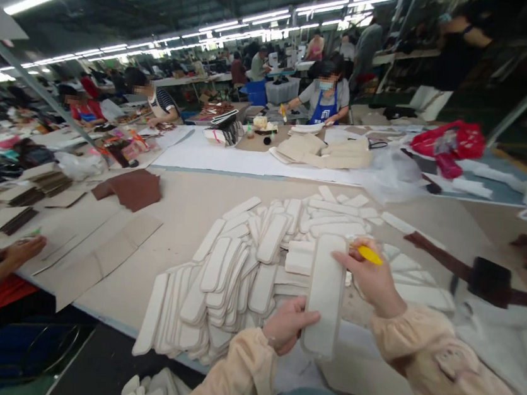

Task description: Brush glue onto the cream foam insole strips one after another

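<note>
My left hand grips the lower left edge of a long white padded strip and holds it upright over the table. My right hand is closed around a yellow marker, with its fingers touching the strip's upper right edge. Just left of the strip lies a big heap of several similar white strips, fanned out in overlapping rows. More white strips lie beyond my hands.
Brown leather pieces and flat cardboard sheets lie at left. A dark mallet rests at right. Another person's hand rests on the table edge at far left. Workers sit at the far tables, near a red bag.
</note>
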`<state>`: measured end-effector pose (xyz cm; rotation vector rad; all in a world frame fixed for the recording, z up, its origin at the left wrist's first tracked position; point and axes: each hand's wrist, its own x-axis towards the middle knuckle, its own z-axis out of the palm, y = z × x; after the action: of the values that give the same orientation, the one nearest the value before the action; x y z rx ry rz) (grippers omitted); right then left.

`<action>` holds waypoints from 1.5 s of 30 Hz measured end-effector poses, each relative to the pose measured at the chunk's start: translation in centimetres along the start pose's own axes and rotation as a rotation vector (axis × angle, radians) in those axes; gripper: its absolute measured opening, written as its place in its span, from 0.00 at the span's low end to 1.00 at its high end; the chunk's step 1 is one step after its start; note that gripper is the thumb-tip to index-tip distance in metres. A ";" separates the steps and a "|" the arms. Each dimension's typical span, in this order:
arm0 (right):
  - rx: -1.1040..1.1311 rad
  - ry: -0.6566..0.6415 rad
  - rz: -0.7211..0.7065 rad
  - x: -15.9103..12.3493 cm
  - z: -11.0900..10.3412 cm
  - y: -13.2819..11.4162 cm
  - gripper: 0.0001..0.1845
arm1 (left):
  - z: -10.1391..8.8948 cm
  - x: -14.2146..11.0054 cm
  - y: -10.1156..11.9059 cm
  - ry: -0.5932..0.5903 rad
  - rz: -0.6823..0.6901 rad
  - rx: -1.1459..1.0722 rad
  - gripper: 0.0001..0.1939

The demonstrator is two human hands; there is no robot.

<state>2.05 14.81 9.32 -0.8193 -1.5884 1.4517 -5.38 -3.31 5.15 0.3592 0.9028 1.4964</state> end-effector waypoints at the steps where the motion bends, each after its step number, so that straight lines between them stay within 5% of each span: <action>1: -0.015 -0.009 0.004 0.0 0.2 0.6 0.23 | -0.4 0.5 -0.1 0.045 0.024 0.004 0.21; 8: -0.155 -0.111 -0.016 2.3 2.4 5.0 0.20 | -4.8 4.8 0.6 0.298 0.078 0.106 0.17; 14: -0.236 -0.185 0.001 7.9 6.5 7.0 0.21 | -10.1 9.7 5.4 0.391 0.179 0.241 0.18; 19: -0.333 -0.216 0.011 11.9 9.8 8.8 0.20 | -14.6 14.4 9.5 0.508 0.175 0.714 0.14; 22: -0.381 -0.222 -0.001 12.2 9.8 9.7 0.19 | -16.8 16.4 11.1 0.581 0.133 0.868 0.12; 25: -0.387 -0.254 -0.006 10.5 7.8 10.0 0.17 | -18.2 17.6 11.8 0.652 0.082 1.008 0.11; 29: -0.415 -0.292 0.001 6.4 2.4 9.5 0.15 | -18.8 18.0 11.6 0.708 -0.001 1.179 0.14; 34: -0.457 -0.044 0.072 0.5 -5.9 7.2 0.14 | -19.2 18.1 10.7 0.667 -0.093 1.395 0.20; 38: -0.410 0.129 0.212 -5.6 -12.0 5.4 0.14 | -18.1 17.0 9.5 0.710 0.196 1.720 0.24; 41: -0.417 0.176 0.269 -11.2 -15.6 5.2 0.14 | -14.6 13.7 6.4 0.488 0.404 1.761 0.24; 45: -0.363 0.200 0.336 -18.3 -18.2 6.6 0.13 | -8.1 7.3 -2.0 0.003 0.445 1.627 0.30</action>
<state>26.12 7.95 0.36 -1.4538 -1.6363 1.2676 -10.81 0.78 -3.52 1.7941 1.9886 0.7775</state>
